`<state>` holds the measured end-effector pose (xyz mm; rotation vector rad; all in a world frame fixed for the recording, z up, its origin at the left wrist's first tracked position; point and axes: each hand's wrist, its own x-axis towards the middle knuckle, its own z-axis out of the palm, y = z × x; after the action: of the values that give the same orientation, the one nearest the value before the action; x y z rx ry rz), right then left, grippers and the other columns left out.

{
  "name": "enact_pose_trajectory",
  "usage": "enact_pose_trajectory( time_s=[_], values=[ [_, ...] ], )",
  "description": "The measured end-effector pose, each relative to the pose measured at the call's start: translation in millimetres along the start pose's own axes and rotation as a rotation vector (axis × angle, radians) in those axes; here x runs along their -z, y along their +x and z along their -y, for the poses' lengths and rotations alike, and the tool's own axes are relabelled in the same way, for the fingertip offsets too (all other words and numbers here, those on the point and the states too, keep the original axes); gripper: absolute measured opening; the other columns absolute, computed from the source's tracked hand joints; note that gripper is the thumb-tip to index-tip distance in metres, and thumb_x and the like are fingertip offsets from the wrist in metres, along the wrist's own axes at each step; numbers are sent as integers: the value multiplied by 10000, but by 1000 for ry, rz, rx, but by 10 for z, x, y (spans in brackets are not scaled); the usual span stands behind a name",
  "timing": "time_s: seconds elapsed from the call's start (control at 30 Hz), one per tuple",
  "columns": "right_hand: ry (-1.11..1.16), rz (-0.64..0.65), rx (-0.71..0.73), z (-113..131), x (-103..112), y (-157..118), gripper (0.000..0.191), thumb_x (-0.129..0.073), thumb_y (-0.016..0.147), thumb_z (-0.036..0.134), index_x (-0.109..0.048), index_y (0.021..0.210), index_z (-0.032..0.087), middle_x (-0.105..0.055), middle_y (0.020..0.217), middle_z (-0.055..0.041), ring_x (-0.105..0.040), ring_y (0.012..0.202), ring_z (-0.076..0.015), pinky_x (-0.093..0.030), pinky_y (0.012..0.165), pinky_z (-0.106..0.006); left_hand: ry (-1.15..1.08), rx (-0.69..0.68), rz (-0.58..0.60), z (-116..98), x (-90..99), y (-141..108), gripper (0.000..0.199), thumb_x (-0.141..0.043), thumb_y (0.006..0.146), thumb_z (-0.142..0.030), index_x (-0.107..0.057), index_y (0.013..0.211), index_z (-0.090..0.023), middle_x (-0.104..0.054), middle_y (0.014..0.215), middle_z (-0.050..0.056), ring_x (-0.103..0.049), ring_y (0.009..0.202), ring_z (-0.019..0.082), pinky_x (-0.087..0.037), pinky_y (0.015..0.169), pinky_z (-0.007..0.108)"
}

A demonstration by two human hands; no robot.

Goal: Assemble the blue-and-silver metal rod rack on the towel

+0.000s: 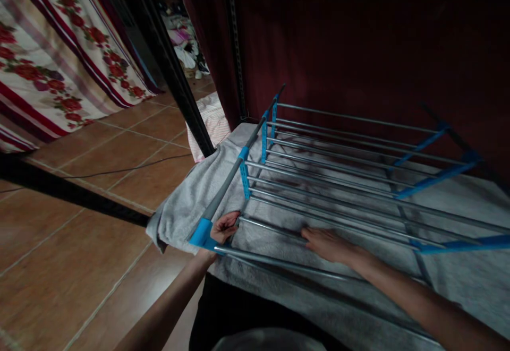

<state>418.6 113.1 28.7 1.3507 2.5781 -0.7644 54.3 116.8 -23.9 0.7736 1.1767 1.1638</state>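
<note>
A rack of grey metal tubes and blue plastic connectors stands on a grey blanket (pixel 187 197). My right hand (pixel 329 244) is closed around a loose-looking metal tube (pixel 274 227) in the front part of the rack. That tube's left end reaches the curled fingertips of my left hand (pixel 225 227), which are closed at it. My left hand is beside the blue corner connector (pixel 202 232) and reaches behind the front tube (pixel 287 267). Part of the connector is hidden by that hand. Further back, more tubes run between a blue side bracket (pixel 244 179) and a blue bracket (pixel 470 245) at the right.
Black metal posts (pixel 171 59) frame the surface on the left. A dark red curtain (pixel 358 48) hangs behind the rack. On the tiled floor (pixel 99 213) lies a thin cable (pixel 131 168). A flowered curtain (pixel 71 48) hangs at far left, with a striped cloth (pixel 209 120) nearer.
</note>
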Motion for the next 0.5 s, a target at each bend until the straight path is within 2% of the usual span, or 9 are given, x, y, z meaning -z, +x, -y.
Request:
enact_pose_trajectory(
  time_s=[0.13,0.23,0.4,0.5],
  values=[
    [84,-100,-19,160,226,-169,225,-380,956,261,-560,1082,211,-655,1038,-84,-622,939,-228,-449,791,-327,43,-76,-109,-15,-55,-44,495,-875,598,-408,-738,1002,-158,-705,1089,108,-603,1112,298,-385,1096,445],
    [138,-198,14,271,394,-303,225,-358,984,300,-545,1092,235,-619,1078,-64,-599,975,-205,-449,838,-329,80,-109,-110,-43,-79,-61,488,-833,663,-442,-730,1037,-145,-698,1118,127,-603,1116,291,-377,1107,438],
    [155,-275,-12,462,699,-648,183,-369,1001,312,-530,1003,223,-597,1007,-47,-574,913,-179,-442,792,-301,132,-78,-130,-20,-3,-39,552,-867,563,-502,-737,982,-167,-708,1117,105,-582,1180,324,-336,1154,471],
    [172,-345,-69,601,945,-923,172,-375,1008,319,-500,947,218,-579,938,-28,-558,856,-159,-418,755,-278,212,-70,-95,-47,27,3,527,-852,545,-544,-738,984,-276,-709,1148,19,-538,1256,320,-316,1178,449]
  ],
)
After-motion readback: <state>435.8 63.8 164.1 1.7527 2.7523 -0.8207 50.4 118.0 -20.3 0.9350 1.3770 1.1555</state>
